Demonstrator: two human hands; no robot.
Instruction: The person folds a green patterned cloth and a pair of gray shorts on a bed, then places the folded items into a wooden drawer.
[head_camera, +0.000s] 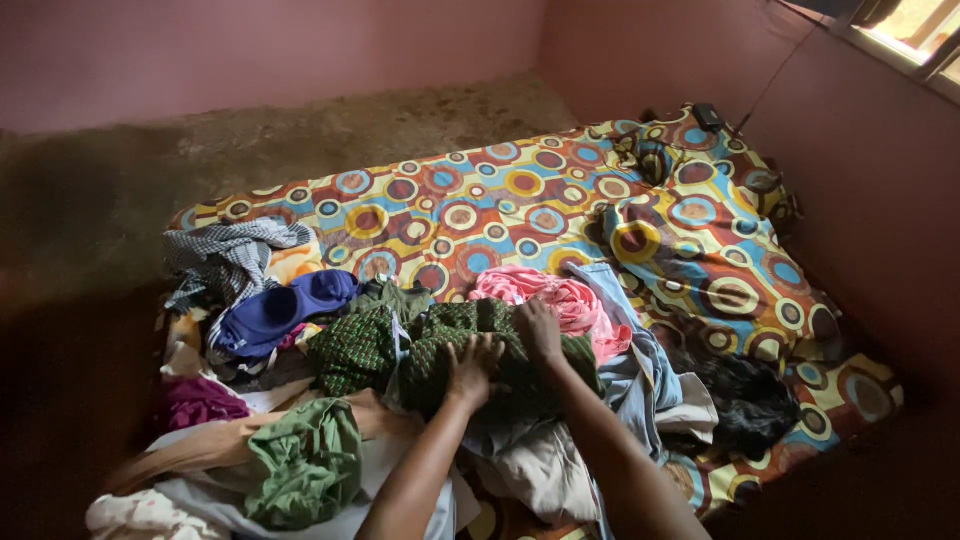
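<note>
Two hands: both are laid on the green patterned cloth (450, 345)
Left hand (472, 368): fingers spread, pressed flat on the cloth
Right hand (538, 330): fingers curled, gripping the cloth's far edge
Cloth: spread on the clothes heap, near end of the bed (520, 190)
Pink garment (560, 295): just right of it
Blue garment (275, 312): to the left

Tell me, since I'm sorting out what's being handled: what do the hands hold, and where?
Both the left hand and right hand press on the green patterned garment, near its middle top; a closed grasp cannot be told.
</note>
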